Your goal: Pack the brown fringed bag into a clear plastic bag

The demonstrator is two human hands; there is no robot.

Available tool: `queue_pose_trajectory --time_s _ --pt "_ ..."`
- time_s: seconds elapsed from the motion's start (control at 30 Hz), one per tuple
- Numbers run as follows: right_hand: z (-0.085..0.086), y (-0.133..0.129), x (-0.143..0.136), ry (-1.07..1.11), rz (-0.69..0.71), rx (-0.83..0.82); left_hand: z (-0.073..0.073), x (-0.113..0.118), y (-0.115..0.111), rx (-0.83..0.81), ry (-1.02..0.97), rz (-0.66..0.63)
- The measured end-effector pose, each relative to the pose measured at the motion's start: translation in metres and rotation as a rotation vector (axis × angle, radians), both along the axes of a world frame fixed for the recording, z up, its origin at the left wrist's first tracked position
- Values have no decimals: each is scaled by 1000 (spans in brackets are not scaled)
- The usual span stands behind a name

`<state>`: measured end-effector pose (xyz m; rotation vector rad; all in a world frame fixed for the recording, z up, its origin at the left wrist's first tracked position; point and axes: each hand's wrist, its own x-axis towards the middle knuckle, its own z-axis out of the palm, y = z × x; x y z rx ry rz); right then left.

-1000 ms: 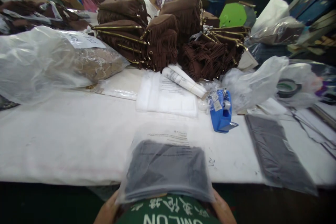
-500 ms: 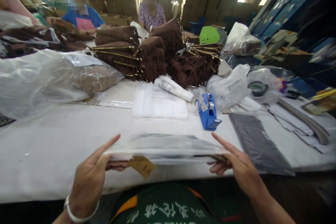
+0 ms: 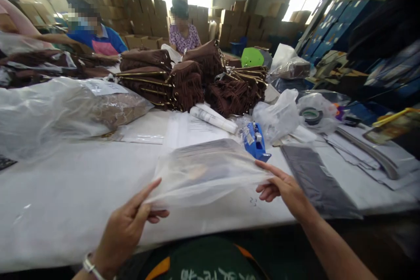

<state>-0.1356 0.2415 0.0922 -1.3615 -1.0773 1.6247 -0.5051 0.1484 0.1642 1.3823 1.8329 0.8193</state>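
A translucent plastic bag (image 3: 206, 179) is stretched between my two hands above the white tabletop. Something dark shows blurred through its film; I cannot make out what. My left hand (image 3: 126, 225), with a white band at the wrist, pinches the near left corner between thumb and fingers. At the right corner, my right hand (image 3: 285, 190) grips the film the same way, its index finger reaching along the side. Just beyond the bag's far right corner stands a blue tape dispenser (image 3: 257, 142). A flat grey packet (image 3: 318, 179) lies right of my right hand.
Brown fringed handbags (image 3: 187, 85) are piled at the back. A large clear bag (image 3: 65, 109) covers the table's left side. White rolls (image 3: 213, 118), a dark tape roll (image 3: 311, 115) and a grey strap (image 3: 367, 151) lie farther right. Two people sit across the table.
The bag, seen nearly edge-on before, now shows its broad face, its far side reaching toward the dispenser. A tan tag at its near edge has gone from sight. The view has tilted up.
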Motion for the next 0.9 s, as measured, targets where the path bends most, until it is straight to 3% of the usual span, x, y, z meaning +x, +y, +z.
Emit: queue_pose_trajectory --time_s 0.07,0.1,0.13,0.2,0.27,0.33,0.43,0.5,0.6,0.7,0.8,0.9 --pt "-42 -18 -8 17 -11 -121 -51 -5 -22 -201 -34 -45" --pt "-60 -28 -12 28 -31 -171 -72 -6 -32 -287 46 -79" --pt "-76 -37 -16 39 -62 -207 -88 -7 -40 -329 185 -116" --pt "-97 -56 -22 39 -155 -208 -106 -7 -49 -258 572 -227" --pt "-101 -76 -29 -23 -257 -88 -109 -6 -50 -24 891 -337" --pt "-95 -92 -41 -119 -248 135 -106 -4 -42 234 996 -446" --pt "-79 -102 -74 -222 106 548 -103 2 -22 487 861 -553" --pt "-73 -95 -104 -329 330 741 -102 8 -7 536 701 -501" --pt "-75 -75 -143 -647 477 798 -101 17 6 524 550 -345" --pt "-79 -62 -158 -884 626 750 -99 21 6 566 484 -333" --pt "-82 -60 -150 -924 672 814 -102 16 -2 615 470 -377" --pt "-84 -51 -149 -869 591 923 -110 8 -8 640 487 -392"
